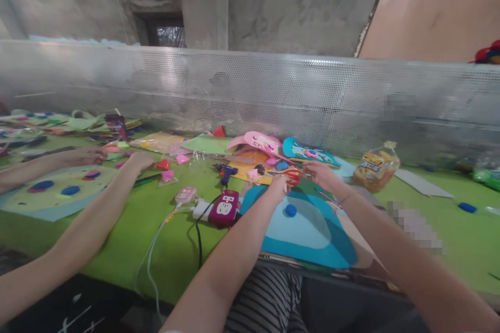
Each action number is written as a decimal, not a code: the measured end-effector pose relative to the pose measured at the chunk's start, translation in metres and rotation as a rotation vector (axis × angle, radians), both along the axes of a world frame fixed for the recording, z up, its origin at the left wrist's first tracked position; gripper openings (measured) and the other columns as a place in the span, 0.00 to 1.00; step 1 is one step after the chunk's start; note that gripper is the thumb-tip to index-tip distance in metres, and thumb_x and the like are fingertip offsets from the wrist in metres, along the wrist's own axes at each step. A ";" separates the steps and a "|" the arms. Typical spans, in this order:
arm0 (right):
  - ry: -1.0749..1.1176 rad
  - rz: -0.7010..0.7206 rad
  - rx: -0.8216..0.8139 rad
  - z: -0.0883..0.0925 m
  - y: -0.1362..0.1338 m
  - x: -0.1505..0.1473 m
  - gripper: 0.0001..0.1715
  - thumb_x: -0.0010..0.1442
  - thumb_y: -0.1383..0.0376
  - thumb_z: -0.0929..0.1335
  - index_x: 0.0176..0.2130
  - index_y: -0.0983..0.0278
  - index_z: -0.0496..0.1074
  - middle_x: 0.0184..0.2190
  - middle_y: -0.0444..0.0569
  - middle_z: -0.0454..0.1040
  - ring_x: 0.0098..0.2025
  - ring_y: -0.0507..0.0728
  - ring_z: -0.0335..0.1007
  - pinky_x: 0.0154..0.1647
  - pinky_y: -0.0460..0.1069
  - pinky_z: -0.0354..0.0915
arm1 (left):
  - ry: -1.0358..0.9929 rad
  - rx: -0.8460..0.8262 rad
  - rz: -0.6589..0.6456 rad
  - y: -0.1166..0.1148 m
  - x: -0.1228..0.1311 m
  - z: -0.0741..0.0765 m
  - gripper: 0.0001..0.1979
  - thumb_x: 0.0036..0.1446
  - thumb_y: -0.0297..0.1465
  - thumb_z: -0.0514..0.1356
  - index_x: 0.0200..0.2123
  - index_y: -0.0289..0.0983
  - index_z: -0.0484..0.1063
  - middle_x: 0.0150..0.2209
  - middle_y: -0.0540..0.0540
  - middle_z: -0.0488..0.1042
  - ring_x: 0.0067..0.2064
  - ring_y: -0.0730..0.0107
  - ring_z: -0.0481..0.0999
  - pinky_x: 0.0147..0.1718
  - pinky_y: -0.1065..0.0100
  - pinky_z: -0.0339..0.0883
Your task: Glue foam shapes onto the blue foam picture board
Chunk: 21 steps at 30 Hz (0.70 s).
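Over the near sheets, my left hand [281, 187] has its fingers drawn together beside the red handles of a pair of scissors [294, 174]. My right hand [322, 174] is just right of those handles, fingers bent and close together. Whatever either hand pinches is too small or hidden to make out; I cannot tell which one touches the scissors. Below them lies a blue sheet [269, 239] bearing a pale blue rounded shape [308, 229], with a dark blue lump [290, 210] on it. Behind my hands are a pink decorated cutout [262, 142] and a blue decorated cutout [308, 152].
At left, another person's hands [142, 161] work above a pale decorated sheet [29, 195]. A purple power bank [224, 209] with cables and a dark blue glue gun [226, 171] lie left of me. A yellow snack bag [377, 166] stands right; a perforated metal barrier [250, 93] runs behind.
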State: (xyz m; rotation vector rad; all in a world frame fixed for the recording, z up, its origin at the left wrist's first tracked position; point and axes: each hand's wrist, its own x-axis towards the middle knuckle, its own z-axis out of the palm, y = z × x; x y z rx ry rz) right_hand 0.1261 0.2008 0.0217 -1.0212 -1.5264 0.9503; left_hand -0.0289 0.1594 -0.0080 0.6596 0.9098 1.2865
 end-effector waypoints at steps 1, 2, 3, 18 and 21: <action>-0.045 0.059 0.010 -0.009 -0.005 -0.002 0.06 0.49 0.67 0.68 0.32 0.63 0.73 0.31 0.49 0.74 0.36 0.57 0.71 0.46 0.59 0.67 | -0.009 0.024 -0.016 -0.001 0.001 0.000 0.08 0.41 0.18 0.56 0.19 0.35 0.62 0.10 0.56 0.55 0.14 0.81 0.54 0.19 0.74 0.50; -0.106 0.105 0.086 -0.017 -0.010 -0.004 0.10 0.50 0.65 0.68 0.36 0.63 0.73 0.35 0.49 0.75 0.40 0.57 0.70 0.50 0.59 0.65 | -0.021 0.055 -0.034 -0.002 0.002 0.001 0.08 0.41 0.17 0.56 0.19 0.35 0.62 0.11 0.55 0.57 0.15 0.80 0.56 0.20 0.74 0.52; -0.153 0.125 0.181 -0.025 -0.014 -0.005 0.14 0.51 0.63 0.68 0.40 0.63 0.73 0.40 0.51 0.74 0.45 0.58 0.68 0.53 0.60 0.62 | -0.030 0.077 -0.050 -0.004 0.003 0.001 0.09 0.40 0.16 0.55 0.19 0.35 0.62 0.13 0.54 0.60 0.16 0.79 0.60 0.21 0.74 0.54; -0.704 0.076 0.737 -0.028 -0.059 -0.004 0.36 0.64 0.58 0.54 0.66 0.62 0.37 0.67 0.52 0.43 0.68 0.58 0.36 0.66 0.61 0.38 | -0.215 0.179 -0.368 -0.027 0.011 0.014 0.06 0.42 0.19 0.55 0.19 0.34 0.65 0.17 0.51 0.63 0.21 0.77 0.64 0.26 0.72 0.61; -0.761 -0.052 0.787 -0.027 -0.067 -0.014 0.36 0.65 0.57 0.52 0.66 0.66 0.37 0.66 0.54 0.42 0.68 0.59 0.34 0.66 0.62 0.34 | -0.350 0.129 -0.398 -0.033 0.011 0.021 0.09 0.51 0.31 0.53 0.23 0.35 0.68 0.18 0.48 0.66 0.21 0.75 0.64 0.26 0.70 0.63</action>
